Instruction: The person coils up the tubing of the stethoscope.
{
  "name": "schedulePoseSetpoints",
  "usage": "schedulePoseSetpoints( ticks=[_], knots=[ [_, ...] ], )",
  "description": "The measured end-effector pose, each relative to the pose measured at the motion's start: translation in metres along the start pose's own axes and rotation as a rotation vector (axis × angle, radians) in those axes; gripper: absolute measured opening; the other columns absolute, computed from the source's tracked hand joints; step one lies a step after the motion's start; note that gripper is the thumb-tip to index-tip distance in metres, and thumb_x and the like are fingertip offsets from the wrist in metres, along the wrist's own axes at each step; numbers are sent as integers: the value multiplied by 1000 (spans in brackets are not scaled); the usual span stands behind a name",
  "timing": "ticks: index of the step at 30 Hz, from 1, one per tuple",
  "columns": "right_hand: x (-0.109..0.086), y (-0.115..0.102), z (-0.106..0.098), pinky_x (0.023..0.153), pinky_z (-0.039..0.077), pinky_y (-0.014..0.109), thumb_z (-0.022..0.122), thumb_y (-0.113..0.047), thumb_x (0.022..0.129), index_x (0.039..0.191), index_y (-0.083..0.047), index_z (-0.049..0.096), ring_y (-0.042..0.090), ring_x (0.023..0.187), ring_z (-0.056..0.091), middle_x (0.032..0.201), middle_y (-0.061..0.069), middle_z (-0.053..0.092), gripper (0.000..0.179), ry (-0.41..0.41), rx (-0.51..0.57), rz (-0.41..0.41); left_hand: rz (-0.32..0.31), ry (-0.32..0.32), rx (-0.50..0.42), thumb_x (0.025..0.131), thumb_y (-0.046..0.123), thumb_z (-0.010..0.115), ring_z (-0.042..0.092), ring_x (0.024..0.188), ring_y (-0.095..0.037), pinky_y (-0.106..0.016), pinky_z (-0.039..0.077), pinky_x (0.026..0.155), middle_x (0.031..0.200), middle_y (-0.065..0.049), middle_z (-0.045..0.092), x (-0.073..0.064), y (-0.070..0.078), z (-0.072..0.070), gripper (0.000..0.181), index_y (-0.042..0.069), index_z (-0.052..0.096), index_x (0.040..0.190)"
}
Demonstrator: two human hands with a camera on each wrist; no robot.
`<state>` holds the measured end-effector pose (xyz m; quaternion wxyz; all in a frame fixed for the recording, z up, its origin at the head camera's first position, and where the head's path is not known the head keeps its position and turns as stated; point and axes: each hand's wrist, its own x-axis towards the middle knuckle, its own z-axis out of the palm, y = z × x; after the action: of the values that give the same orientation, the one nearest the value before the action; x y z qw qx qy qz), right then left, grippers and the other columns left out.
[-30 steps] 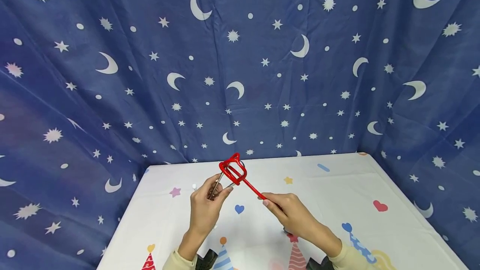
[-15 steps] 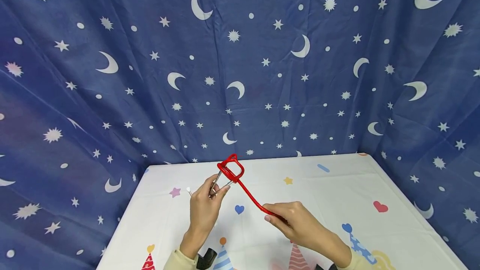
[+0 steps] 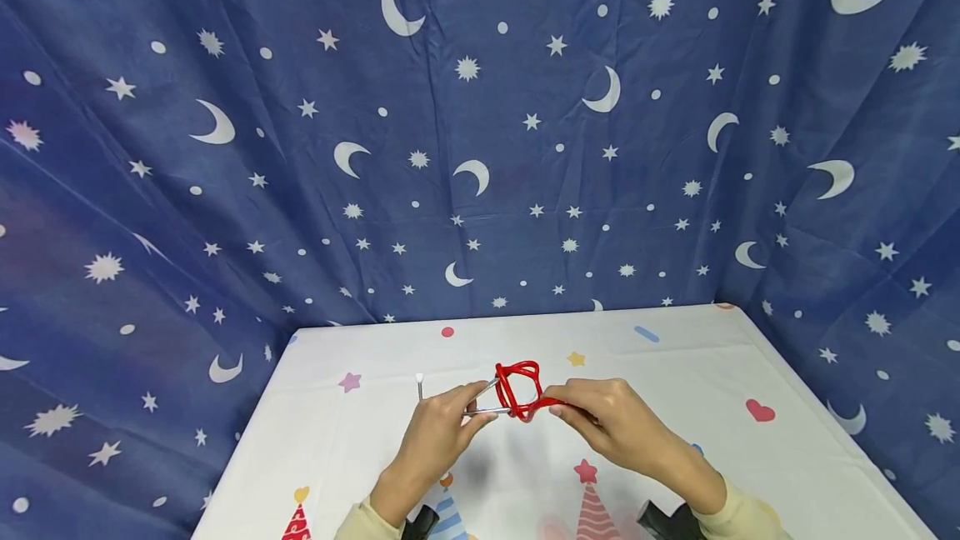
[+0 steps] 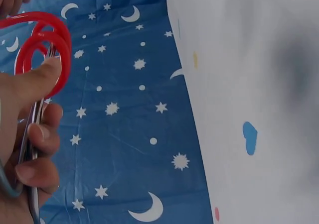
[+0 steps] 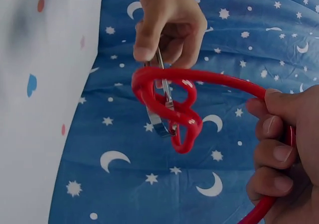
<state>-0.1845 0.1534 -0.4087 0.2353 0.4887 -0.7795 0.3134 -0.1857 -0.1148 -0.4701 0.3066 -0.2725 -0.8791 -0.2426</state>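
Note:
A glossy red flexible tube is looped around the far end of a shiny metal frame with two thin arms; its kind is unclear. My left hand grips the frame's near part, thumb on one side and fingers curled on the other. In the left wrist view the thumb lies by the red loops. My right hand pinches the tube just right of the loops, and in the right wrist view its fingers curl round the strand, whose tail hangs out below. A curved metal end shows among the loops.
Beneath both hands lies a table with a white printed cloth. A blue curtain with moons and stars hangs behind it. A thin rod with a white tip sticks up beside my left hand.
My left hand has moved right, and the looped metal frame has swung right and lower. My right hand now holds the tube much closer to the loops, its straight stretch between them shortened.

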Motion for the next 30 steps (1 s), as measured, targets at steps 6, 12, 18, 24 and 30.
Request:
schedulePoseSetpoints(
  ticks=[6, 12, 18, 24, 30],
  knots=[
    [8, 6, -6, 64, 50, 13, 73, -8, 86, 103, -15, 72, -6, 62, 44, 81, -10, 69, 19, 33, -44, 40, 129, -40, -67, 79, 29, 81, 67, 70, 0, -14, 51, 63, 87, 6, 74, 2, 11, 0, 37, 12, 71, 111],
    [13, 12, -8, 62, 48, 12, 71, -4, 86, 102, -18, 69, -5, 65, 48, 77, -13, 61, 21, 41, -14, 35, 234, -60, -101, 82, 30, 79, 68, 72, 2, -13, 51, 65, 86, 8, 74, 4, 23, -6, 38, 12, 69, 114],
    [10, 18, -8, 59, 45, 7, 70, -6, 88, 102, -17, 69, -5, 64, 49, 76, -10, 60, 18, 10, 33, 94, 314, -45, -87, 84, 33, 76, 66, 71, 2, -13, 52, 65, 80, 9, 72, 6, 27, -8, 37, 13, 69, 113],
    [7, 23, -5, 58, 46, 12, 71, -11, 89, 100, -17, 71, -5, 65, 48, 78, -10, 63, 13, -21, 53, 148, 321, -92, -100, 84, 33, 76, 65, 70, 2, -12, 51, 64, 80, 11, 70, 6, 28, -7, 36, 15, 69, 114],
    [2, 32, 1, 61, 50, 18, 70, -17, 91, 99, -18, 72, -3, 70, 52, 84, -10, 69, 9, -80, 137, 200, 349, -83, -165, 86, 34, 74, 59, 64, 2, -6, 44, 62, 77, 11, 67, 3, 25, -6, 35, 13, 70, 113]
  ],
)
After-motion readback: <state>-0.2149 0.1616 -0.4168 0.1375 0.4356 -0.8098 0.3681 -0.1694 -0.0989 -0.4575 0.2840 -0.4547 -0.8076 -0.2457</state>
